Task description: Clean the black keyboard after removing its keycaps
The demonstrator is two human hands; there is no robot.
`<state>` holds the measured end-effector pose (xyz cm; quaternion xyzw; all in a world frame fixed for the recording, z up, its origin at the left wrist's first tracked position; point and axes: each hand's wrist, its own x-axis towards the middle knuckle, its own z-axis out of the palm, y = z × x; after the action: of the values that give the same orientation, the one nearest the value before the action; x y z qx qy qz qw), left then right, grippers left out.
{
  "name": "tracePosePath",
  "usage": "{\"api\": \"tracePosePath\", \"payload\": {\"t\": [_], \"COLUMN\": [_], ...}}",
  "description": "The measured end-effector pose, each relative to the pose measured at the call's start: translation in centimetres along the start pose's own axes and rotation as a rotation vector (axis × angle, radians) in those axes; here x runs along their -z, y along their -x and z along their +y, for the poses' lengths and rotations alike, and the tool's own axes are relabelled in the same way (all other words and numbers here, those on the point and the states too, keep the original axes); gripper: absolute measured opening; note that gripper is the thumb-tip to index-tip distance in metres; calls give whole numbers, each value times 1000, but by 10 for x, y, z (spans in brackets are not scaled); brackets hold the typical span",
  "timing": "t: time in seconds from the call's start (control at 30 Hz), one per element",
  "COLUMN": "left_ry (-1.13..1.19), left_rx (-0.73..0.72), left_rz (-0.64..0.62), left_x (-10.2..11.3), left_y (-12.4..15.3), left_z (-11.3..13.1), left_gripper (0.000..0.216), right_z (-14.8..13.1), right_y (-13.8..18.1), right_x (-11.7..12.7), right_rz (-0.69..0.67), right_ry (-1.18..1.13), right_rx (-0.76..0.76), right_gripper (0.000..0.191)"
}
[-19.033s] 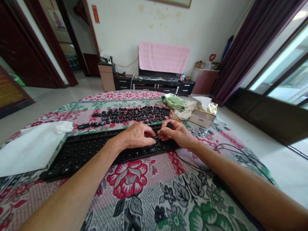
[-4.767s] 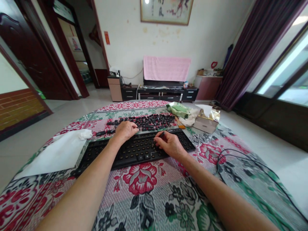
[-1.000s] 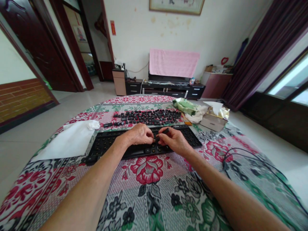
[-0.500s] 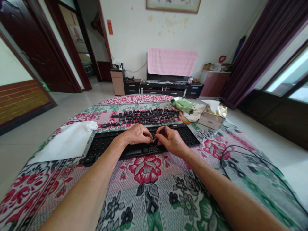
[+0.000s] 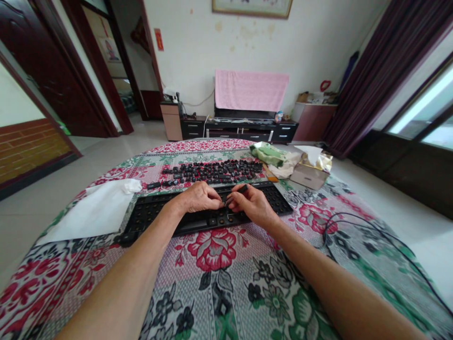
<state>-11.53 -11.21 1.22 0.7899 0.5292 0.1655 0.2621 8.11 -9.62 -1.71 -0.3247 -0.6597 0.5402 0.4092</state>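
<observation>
A black keyboard [image 5: 148, 206] with most of its keycaps off lies in front of me, slightly tilted on the tablecloth. My left hand [image 5: 200, 197] rests over its middle, thumb and fingertips pinched together; whatever is between them is too small to make out. Right beside it, my right hand [image 5: 248, 204] is closed around a small dark tool [image 5: 243, 188], whose dark end pokes out above the fingers. Both sets of fingertips nearly meet above the key sockets. Behind the keyboard, many loose black keycaps [image 5: 215, 171] are spread in a wide patch.
White paper [image 5: 88, 208] lies left of the keyboard. At the back right are a green packet [image 5: 267, 153] and a tissue box [image 5: 309, 175]. A black cable [image 5: 375, 229] loops at the right. The flowered tablecloth [image 5: 212, 293] covers the round table.
The right hand has shifted slightly, and its dark tool lies at a flatter angle. The left hand keeps its pinch over the keyboard. The view has moved a little.
</observation>
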Motion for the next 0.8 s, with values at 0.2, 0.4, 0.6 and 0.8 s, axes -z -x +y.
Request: {"api": "tracePosePath", "payload": {"t": [0.2,0.4,0.6,0.8], "left_ry": [8,78,-151,-323], "left_rx": [36,164,303,401], "left_rz": [44,194,390,379], "left_x": [-2,14,28,24], "left_y": [0,6,-4,-23], "left_z": [3,-19,-40,-45], "left_gripper": [25,31,27,23], "right_z": [-1,0,2,4], "right_y": [0,-3,-6,-5], "right_x": [2,1,0,1], "right_rz": [76,134,132,111], "right_ry": [-126,-104,-96,-53], "right_rx": [-16,-49,-70,-49], "right_gripper": [30,31,27,27]}}
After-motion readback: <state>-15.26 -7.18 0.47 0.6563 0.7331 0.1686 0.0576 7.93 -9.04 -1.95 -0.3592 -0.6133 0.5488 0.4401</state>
